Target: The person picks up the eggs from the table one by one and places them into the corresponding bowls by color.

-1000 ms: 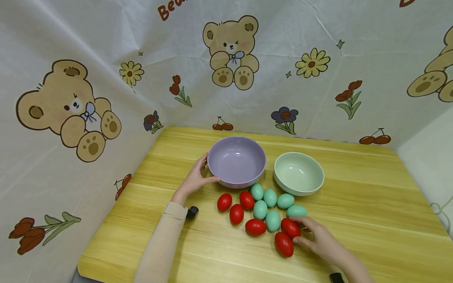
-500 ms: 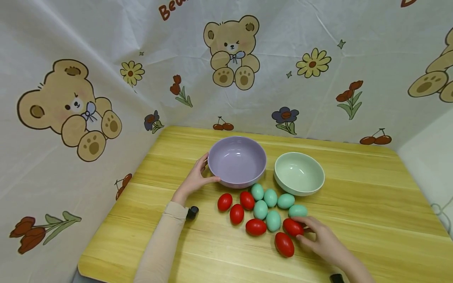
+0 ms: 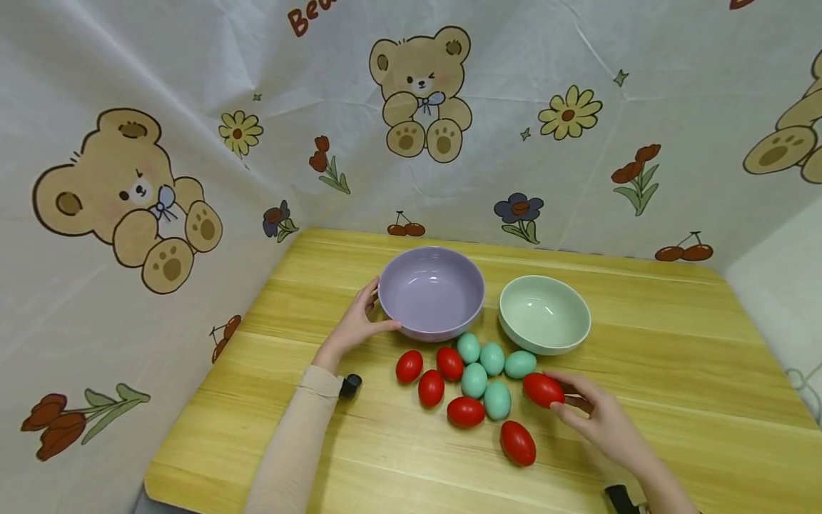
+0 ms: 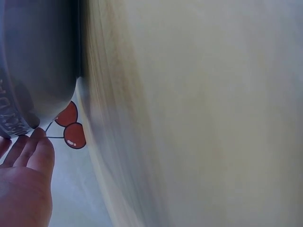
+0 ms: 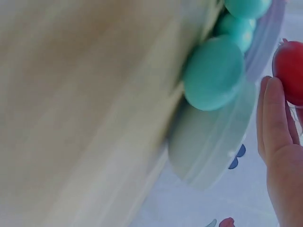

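Note:
My right hand [image 3: 606, 421] pinches a red egg [image 3: 543, 390] between thumb and fingertips, raised off the table in the right wrist view. That red egg covers the spot where a teal egg lay. My left hand [image 3: 355, 325] holds the left side of the purple bowl [image 3: 432, 328], its thumb at the front and its fingers round the far left side. Left of the right hand lie several more teal eggs [image 3: 497, 400]. Several other red eggs [image 3: 431, 387] lie on the table, one red egg [image 3: 518, 443] nearest the front.
A smaller pale green bowl [image 3: 544, 339] stands right of the purple one, with nothing inside. The wooden table [image 3: 668, 343] backs onto a cloth [image 3: 501, 71] printed with bears and flowers, which also hangs along the left side.
My right hand has drawn one red egg away from its neighbour, then lifted it up and slightly right, over a teal egg. The left hand stays at the purple bowl.

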Demonstrator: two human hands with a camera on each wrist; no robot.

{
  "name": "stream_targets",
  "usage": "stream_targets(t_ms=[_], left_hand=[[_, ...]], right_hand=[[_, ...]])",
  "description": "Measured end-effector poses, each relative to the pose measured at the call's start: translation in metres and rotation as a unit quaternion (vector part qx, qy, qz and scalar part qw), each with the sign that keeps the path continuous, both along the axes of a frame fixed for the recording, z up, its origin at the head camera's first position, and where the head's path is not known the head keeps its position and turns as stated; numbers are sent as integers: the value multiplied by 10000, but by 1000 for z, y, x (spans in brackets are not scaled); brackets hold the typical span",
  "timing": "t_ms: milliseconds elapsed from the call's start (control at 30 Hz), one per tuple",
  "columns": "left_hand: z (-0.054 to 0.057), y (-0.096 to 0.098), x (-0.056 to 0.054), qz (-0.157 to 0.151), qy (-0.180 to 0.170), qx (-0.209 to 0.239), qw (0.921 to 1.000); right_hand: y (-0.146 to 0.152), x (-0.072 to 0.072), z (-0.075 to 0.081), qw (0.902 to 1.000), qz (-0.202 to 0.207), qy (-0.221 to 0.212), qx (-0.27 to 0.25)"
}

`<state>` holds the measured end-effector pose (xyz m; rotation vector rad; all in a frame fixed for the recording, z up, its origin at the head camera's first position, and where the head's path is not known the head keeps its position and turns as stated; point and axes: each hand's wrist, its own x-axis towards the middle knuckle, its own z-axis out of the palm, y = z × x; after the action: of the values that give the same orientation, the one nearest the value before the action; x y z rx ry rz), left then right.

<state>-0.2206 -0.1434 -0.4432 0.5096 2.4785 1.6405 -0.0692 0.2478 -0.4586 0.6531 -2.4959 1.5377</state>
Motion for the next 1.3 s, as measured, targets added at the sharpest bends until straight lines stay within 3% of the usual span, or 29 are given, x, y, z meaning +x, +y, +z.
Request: stream_targets(t_ms=[233,433,700,967,1167,1300], left_hand=[[1,-1,-1,-15,-33,-5,10000],[3,-2,0,-7,-52,22,10000],[2,-2,0,-65,-116,37,9999],[1,-1,-2,-159,-212,72,9996],[1,-1,-2,-219,-292,122,9993],[2,0,-1,-250,-310,113,9991]], right_hand=[[-1,-14,13,9998,-103,-61,-144],[-11,-44,22,9983,138,-6,-570],[-30,-85,35,9924,120,-574,-1087],[-45,-112,44,9911,89,-790,-1071],[-62,-128,40,9776,98,-1484,-1492],[-76,-139,37,9715,70,-1691,-1661]])
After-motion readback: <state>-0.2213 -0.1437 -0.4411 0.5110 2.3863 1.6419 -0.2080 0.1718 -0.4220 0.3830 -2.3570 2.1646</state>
